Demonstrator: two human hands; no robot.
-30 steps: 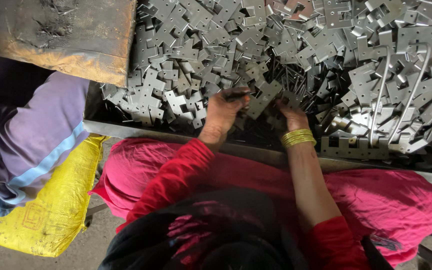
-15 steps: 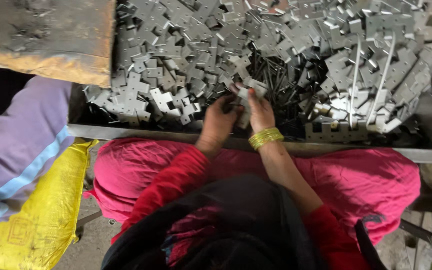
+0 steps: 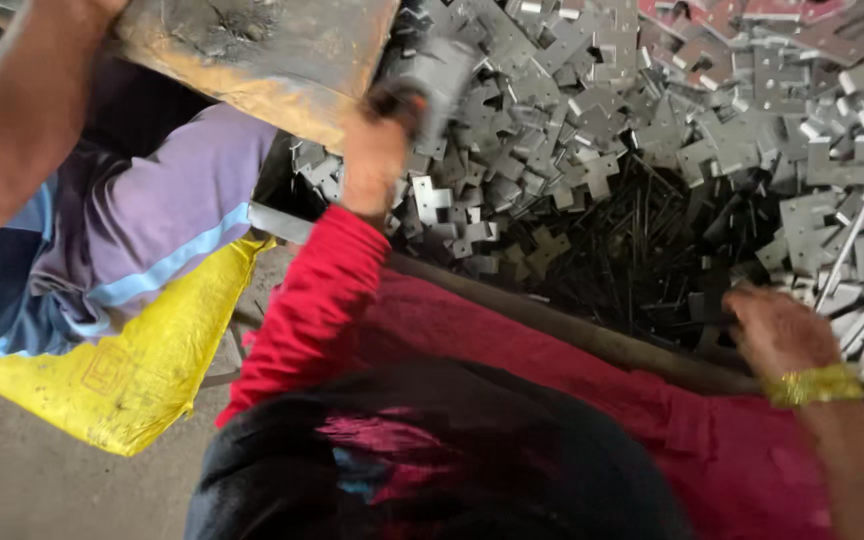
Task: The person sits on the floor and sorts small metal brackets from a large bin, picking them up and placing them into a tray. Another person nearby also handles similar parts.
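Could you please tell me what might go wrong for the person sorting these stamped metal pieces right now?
The left hand lifts a blurred grey metal piece bare-handed; its stamped edges might cut the fingers. The right hand rests at the tray rim beside thin dark rods that could prick it. Another person's arm with a worn board is close, so a bump seems possible.
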